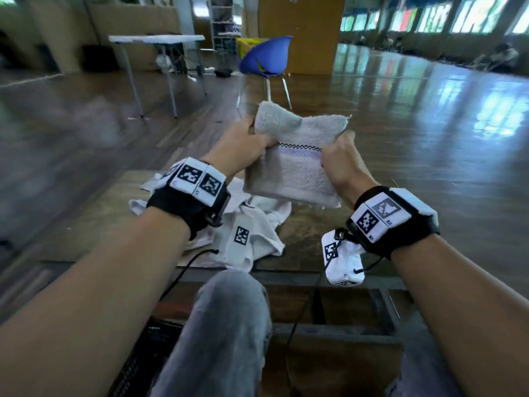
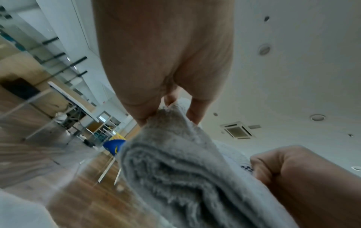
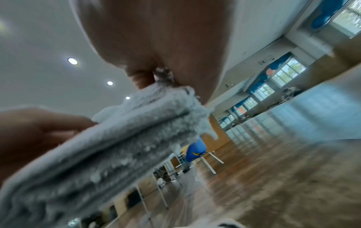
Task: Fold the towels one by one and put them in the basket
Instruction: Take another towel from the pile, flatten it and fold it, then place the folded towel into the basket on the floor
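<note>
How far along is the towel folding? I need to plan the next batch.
In hand: both hands, left hand and right hand, grip a grey towel already folded into layers, held up off the table. Left: white towels lie crumpled on the table. The dark basket by the knee shows too little to judge its contents.

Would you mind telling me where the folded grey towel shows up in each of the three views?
Head: grey towel at centre, held up between both hands.
Left wrist: lower centre, layered edge toward the camera.
Right wrist: lower left, stacked layers visible.
Shared landmark: the blue chair.
</note>
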Tool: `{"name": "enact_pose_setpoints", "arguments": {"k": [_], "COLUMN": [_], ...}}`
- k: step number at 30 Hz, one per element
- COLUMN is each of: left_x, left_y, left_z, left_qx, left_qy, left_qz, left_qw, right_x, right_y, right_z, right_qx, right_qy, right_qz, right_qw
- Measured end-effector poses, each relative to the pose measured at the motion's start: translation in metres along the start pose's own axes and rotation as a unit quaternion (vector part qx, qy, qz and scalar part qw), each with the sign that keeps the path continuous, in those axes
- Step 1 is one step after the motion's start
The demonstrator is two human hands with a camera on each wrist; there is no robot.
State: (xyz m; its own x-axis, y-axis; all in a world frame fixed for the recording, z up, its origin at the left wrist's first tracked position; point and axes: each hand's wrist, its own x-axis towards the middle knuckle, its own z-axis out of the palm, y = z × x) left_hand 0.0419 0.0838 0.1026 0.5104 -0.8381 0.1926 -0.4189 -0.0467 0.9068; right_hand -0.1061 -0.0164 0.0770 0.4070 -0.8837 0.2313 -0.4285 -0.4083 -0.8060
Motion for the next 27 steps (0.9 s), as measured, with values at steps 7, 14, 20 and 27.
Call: {"name": "enact_pose_setpoints", "arguments": {"k": [7, 14, 20, 27], "left_x": [-0.096, -0.222, -0.299, -0.323], "left_y": [-0.041, -0.134, -0.249, -0.379], "left_z": [-0.125, -0.200, -0.190, -0.114], "left_qx": [-0.080, -0.104, -0.124, -0.116], "left_qy": [0.175, 0.323, 0.324, 0.207], "left_qz": [-0.039, -0.126, -0.259, -0.480], "left_qw": [0.981, 0.932, 0.901, 0.845], "right_x": [-0.049, -0.132, -0.188, -0.214], "right_y": [-0.105, -0.154, -0.123, -0.019], "right_z": [0.069, 0.190, 0.307, 0.397], "right_qx": [0.141, 0.028, -0.137, -0.322], "right_qy": [-0.164, -0.291, -0.426, -0.536], "right_qz": [-0.041, -0.060, -0.095, 0.028], "right_qw": [0.975, 0.955, 0.889, 0.780]}}
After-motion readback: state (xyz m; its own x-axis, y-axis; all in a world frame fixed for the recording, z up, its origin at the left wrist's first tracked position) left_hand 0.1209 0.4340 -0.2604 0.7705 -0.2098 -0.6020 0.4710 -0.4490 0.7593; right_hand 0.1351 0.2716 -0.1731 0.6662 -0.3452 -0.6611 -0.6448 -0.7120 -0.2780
